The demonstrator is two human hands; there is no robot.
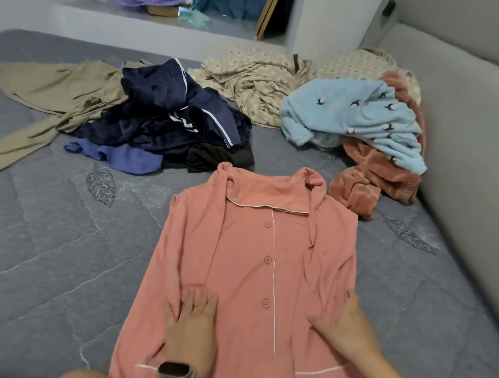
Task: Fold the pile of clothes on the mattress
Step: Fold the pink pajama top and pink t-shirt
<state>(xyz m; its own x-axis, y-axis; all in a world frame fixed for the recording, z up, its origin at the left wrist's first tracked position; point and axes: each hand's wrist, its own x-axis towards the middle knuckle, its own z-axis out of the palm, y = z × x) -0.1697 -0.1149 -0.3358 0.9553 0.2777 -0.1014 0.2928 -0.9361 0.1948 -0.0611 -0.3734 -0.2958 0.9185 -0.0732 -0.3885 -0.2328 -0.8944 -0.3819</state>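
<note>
We found the pink shirt flat, nearer than the clothes pile. Left hand and right hand pressed it, fingers released. We advised smoothing outward before folding.

Grey quilted mattress under pink pyjama shirt, navy pile, blue fleece.

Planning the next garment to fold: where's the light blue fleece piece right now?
In the head view the light blue fleece lies at the far right of the mattress, draped over the rust-brown plush garment, beside the grey headboard.
</note>
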